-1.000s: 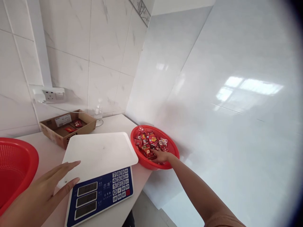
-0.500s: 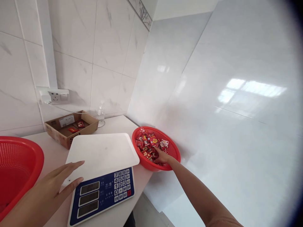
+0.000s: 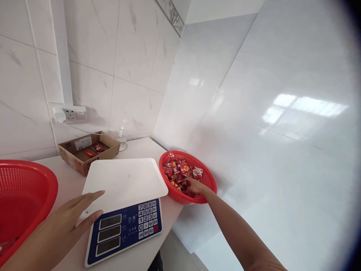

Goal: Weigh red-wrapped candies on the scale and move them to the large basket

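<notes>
My left hand (image 3: 66,222) hovers with fingers stretched out at the near left corner of the scale's white pan (image 3: 124,180), holding nothing. Below the pan is the blue panel of the digital scale (image 3: 126,229), with number keys and three displays. On the right, a red plastic basket (image 3: 207,177) holds many small red snack packets (image 3: 180,167). My right hand (image 3: 196,187) reaches into this basket, its fingers bent down among the packets. Its fingertips are partly hidden, and I cannot make out what lies between them.
At the left edge stands another red basket (image 3: 52,188), with a few items low inside. A cardboard box (image 3: 76,162) with a few red packets sits behind the scale, beside a clear plastic bottle (image 3: 122,135). A wall socket (image 3: 70,114) and the glossy wall (image 3: 254,158) border the table.
The view has shifted slightly, so things sit a little further right. My right hand's fingers have drawn closer together among the packets. The left hand keeps its place by the pan.
</notes>
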### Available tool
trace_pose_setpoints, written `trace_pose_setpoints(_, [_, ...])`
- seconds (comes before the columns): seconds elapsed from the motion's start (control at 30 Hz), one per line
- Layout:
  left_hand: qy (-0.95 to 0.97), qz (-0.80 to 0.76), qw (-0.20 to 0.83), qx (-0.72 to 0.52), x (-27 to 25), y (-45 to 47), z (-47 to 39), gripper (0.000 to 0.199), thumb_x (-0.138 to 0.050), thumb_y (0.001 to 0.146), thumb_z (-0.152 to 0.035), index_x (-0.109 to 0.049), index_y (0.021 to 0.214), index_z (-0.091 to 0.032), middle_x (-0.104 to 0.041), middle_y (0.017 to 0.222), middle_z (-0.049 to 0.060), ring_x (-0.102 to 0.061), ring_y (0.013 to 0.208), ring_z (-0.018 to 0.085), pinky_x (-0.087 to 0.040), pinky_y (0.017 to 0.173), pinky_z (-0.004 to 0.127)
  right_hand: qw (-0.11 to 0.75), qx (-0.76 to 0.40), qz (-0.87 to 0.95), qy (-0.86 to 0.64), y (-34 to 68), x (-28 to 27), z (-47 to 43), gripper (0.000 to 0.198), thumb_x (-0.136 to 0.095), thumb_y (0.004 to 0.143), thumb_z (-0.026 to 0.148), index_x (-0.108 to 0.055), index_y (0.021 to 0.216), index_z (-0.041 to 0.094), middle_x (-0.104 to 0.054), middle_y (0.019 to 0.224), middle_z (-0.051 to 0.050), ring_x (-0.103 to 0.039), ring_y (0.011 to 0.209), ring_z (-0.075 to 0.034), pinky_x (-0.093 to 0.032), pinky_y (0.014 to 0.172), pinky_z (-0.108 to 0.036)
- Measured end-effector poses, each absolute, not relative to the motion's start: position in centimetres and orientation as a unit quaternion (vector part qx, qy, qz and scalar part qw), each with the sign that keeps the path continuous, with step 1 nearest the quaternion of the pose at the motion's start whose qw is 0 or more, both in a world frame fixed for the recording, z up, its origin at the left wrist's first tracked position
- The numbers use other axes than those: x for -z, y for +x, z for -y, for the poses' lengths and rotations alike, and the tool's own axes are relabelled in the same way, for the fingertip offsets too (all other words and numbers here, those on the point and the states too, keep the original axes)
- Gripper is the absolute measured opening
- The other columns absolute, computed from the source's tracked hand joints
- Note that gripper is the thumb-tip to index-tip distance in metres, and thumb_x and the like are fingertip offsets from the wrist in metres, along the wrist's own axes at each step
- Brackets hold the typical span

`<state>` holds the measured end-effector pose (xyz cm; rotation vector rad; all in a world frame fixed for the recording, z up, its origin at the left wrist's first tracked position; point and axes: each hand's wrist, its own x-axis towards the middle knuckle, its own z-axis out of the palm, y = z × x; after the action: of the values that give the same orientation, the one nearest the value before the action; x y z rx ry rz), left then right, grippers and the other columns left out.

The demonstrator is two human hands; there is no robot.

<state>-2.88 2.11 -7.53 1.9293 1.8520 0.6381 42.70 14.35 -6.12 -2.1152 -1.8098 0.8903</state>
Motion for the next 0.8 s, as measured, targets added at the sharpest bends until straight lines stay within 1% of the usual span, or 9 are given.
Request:
trace_pose_setpoints(0.1, [0.689, -0.662, 0.195, -0.223, 7.5, -3.0, -2.1, 0.064, -0.033, 0.087, -0.066, -0.045, 0.142, -0.034, -0.053, 0.143, 0.003, -0.05, 0.129, 0.031, -0.046, 0.1, 0.047, 0.185, -0.308, 0.599, -0.715, 42.6, 4.7, -14.4, 0.055, -0.06, 0.064, 0.01, -0.058, 0.118, 0.019, -0.069, 0.084, -0.002, -0.063, 0.066, -0.017, -0.05, 0.061, -0.027])
trace_pose_setpoints(0.23, [0.687, -0.664, 0.186, -0.227, 7.0, -2.8, -1.9, 0.065, -0.036, 0.085, -0.066, -0.047, 0.14, -0.034, -0.057, 0.14, 0.004, -0.056, 0.121, 0.032, -0.05, 0.096, 0.047, 0.285, -0.305, 0.597, -0.685, 41.0, 2.0, -14.4, 0.053, -0.054, 0.076, 0.021, -0.049, 0.128, 0.026, -0.067, 0.107, -0.003, -0.065, 0.085, -0.016, -0.053, 0.073, -0.028])
trace_pose_setpoints(0.3, [0.689, -0.661, 0.18, -0.236, 6.4, -2.5, -1.6, 0.062, -0.037, 0.086, -0.063, -0.049, 0.139, -0.033, -0.059, 0.137, 0.004, -0.058, 0.119, 0.031, -0.051, 0.093, 0.045, 0.322, -0.346, 0.592, -0.652, 39.3, 0.8, -14.3, 0.055, -0.054, 0.078, 0.025, -0.044, 0.132, 0.029, -0.066, 0.113, -0.003, -0.066, 0.091, -0.017, -0.054, 0.077, -0.029])
trace_pose_setpoints(0.37, [0.694, -0.657, 0.174, -0.238, 5.7, -2.3, -1.2, 0.059, -0.038, 0.088, -0.061, -0.05, 0.138, -0.033, -0.061, 0.135, 0.004, -0.058, 0.121, 0.03, -0.051, 0.094, 0.043, 0.343, -0.413, 0.578, -0.615, 36.9, 0.1, -14.1, 0.059, -0.058, 0.077, 0.027, -0.043, 0.134, 0.03, -0.066, 0.114, -0.003, -0.066, 0.093, -0.018, -0.055, 0.078, -0.031])
trace_pose_setpoints(0.43, [0.703, -0.649, 0.165, -0.239, 5.1, -2.1, -0.7, 0.058, -0.039, 0.089, -0.059, -0.049, 0.139, -0.032, -0.061, 0.135, 0.004, -0.057, 0.122, 0.028, -0.051, 0.096, 0.041, 0.343, -0.471, 0.571, -0.578, 34.3, -0.2, -14.0, 0.06, -0.064, 0.073, 0.027, -0.046, 0.131, 0.03, -0.067, 0.115, -0.003, -0.066, 0.095, -0.02, -0.055, 0.079, -0.033])
trace_pose_setpoints(0.53, [0.71, -0.643, 0.155, -0.24, 4.2, -2.0, -0.1, 0.055, -0.039, 0.09, -0.057, -0.049, 0.139, -0.032, -0.061, 0.135, 0.004, -0.058, 0.121, 0.028, -0.051, 0.096, 0.041, 0.327, -0.541, 0.592, -0.5, 30.1, 0.1, -14.0, 0.057, -0.07, 0.067, 0.024, -0.054, 0.121, 0.027, -0.067, 0.115, -0.004, -0.066, 0.097, -0.021, -0.055, 0.08, -0.034])
trace_pose_setpoints(0.63, [0.711, -0.646, 0.155, -0.23, 3.4, -2.0, 0.3, 0.054, -0.038, 0.091, -0.055, -0.048, 0.139, -0.033, -0.059, 0.137, 0.004, -0.057, 0.122, 0.027, -0.049, 0.098, 0.042, 0.288, -0.591, 0.612, -0.439, 26.6, 0.8, -14.2, 0.058, -0.073, 0.063, 0.021, -0.057, 0.118, 0.024, -0.069, 0.109, -0.004, -0.065, 0.096, -0.02, -0.054, 0.08, -0.033])
trace_pose_setpoints(0.73, [0.707, -0.651, 0.158, -0.226, 2.6, -2.2, 0.7, 0.053, -0.036, 0.093, -0.054, -0.045, 0.14, -0.033, -0.057, 0.139, 0.003, -0.055, 0.125, 0.026, -0.048, 0.1, 0.042, 0.241, -0.563, 0.643, -0.461, 24.3, 1.5, -14.5, 0.069, -0.073, 0.064, 0.019, -0.053, 0.129, 0.025, -0.068, 0.107, -0.003, -0.065, 0.093, -0.018, -0.052, 0.079, -0.031])
trace_pose_setpoints(0.8, [0.705, -0.654, 0.157, -0.226, 2.3, -2.4, 0.9, 0.053, -0.036, 0.093, -0.053, -0.045, 0.141, -0.033, -0.056, 0.14, 0.003, -0.053, 0.126, 0.026, -0.047, 0.1, 0.043, 0.24, -0.536, 0.656, -0.474, 23.4, 1.7, -14.7, 0.072, -0.073, 0.065, 0.02, -0.05, 0.133, 0.025, -0.067, 0.109, -0.003, -0.064, 0.091, -0.017, -0.052, 0.078, -0.03])
